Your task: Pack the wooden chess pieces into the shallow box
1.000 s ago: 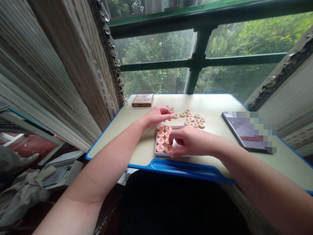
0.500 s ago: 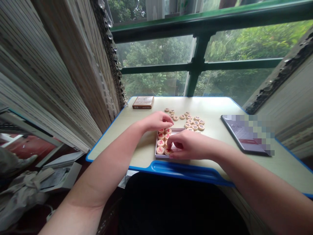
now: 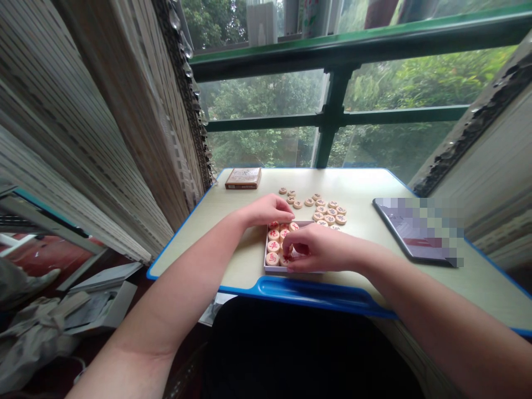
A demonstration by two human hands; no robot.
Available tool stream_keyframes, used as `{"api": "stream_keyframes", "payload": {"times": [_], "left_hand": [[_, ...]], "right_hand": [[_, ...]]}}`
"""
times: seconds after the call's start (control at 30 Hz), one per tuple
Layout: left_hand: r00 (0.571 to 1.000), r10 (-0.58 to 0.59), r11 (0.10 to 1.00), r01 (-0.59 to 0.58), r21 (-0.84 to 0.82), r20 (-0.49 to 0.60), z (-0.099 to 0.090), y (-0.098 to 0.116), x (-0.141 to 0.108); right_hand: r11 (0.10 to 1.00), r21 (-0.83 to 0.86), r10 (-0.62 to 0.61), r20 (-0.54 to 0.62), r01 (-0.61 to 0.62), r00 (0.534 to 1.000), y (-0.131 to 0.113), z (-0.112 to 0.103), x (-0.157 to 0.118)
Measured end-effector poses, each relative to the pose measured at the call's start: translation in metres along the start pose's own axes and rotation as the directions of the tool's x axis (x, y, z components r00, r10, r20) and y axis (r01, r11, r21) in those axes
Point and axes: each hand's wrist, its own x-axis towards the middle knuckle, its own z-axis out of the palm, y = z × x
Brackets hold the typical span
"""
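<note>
A shallow white box (image 3: 266,267) near the table's front edge holds round wooden xiangqi pieces with red characters, such as one piece (image 3: 272,259) at its front left corner. My left hand (image 3: 270,210) reaches over the box's far edge, its fingers pinched at a red-marked xiangqi piece (image 3: 293,226). From the right, my right hand (image 3: 320,246) bends over the box. Its thumb and forefinger close on a xiangqi piece (image 3: 285,260) in the second column, partly covered by the fingers. The box's right part is hidden under this hand.
Dark-marked xiangqi pieces (image 3: 330,219) lie loosely grouped beyond the box. A brown flat box (image 3: 243,178) rests at the table's far left. To the right is a tablet (image 3: 409,233), partly pixelated. The table (image 3: 199,249) has a blue rim and front groove; a window stands behind.
A red-marked piece now shows under my left fingertips at the box's far side. My left hand has come slightly down towards the box. My right hand stays nearly in place; the view has shifted slightly.
</note>
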Motion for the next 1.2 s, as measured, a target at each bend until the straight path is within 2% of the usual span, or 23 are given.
{"api": "stream_keyframes", "payload": {"times": [0.1, 0.17, 0.23, 0.3, 0.6, 0.8, 0.93, 1.1, 1.2], "left_hand": [[0.997, 0.029, 0.999, -0.027, -0.022, 0.067, -0.002, 0.001, -0.002], [0.995, 0.042, 0.998, -0.038, -0.047, 0.090, -0.002, 0.001, -0.002], [0.994, 0.044, 0.997, -0.037, -0.067, 0.096, -0.003, 0.000, -0.002], [0.995, 0.035, 0.997, -0.028, -0.072, 0.097, -0.003, -0.001, -0.001], [0.992, 0.014, 0.993, 0.001, -0.117, 0.126, -0.005, -0.002, -0.002], [0.993, 0.024, 0.998, -0.016, -0.064, 0.119, -0.007, -0.005, -0.001], [0.995, -0.024, 0.999, 0.028, -0.031, 0.098, -0.009, -0.002, -0.002], [0.988, -0.027, 0.997, 0.037, -0.060, 0.150, -0.012, -0.001, -0.004], [0.986, -0.020, 0.996, 0.034, -0.079, 0.167, -0.012, -0.002, -0.004]], "right_hand": [[1.000, 0.006, 0.007, -0.020, -0.007, 1.000, 0.004, -0.003, -0.001], [0.998, -0.019, 0.065, -0.119, -0.068, 0.991, 0.011, -0.006, 0.000], [0.981, -0.071, 0.155, -0.274, -0.181, 0.949, 0.019, -0.008, 0.001], [0.955, -0.126, 0.212, -0.345, -0.269, 0.914, 0.027, -0.010, 0.003], [0.923, -0.256, 0.206, -0.300, -0.287, 0.932, 0.043, 0.001, 0.014], [0.954, -0.242, 0.099, -0.311, -0.179, 0.945, 0.052, 0.005, 0.019], [0.964, -0.226, 0.057, -0.342, -0.141, 0.938, 0.054, 0.007, 0.022], [0.976, -0.206, -0.001, -0.327, -0.070, 0.945, 0.054, 0.007, 0.021], [0.973, -0.220, -0.002, -0.311, -0.070, 0.950, 0.053, 0.006, 0.020]]}}
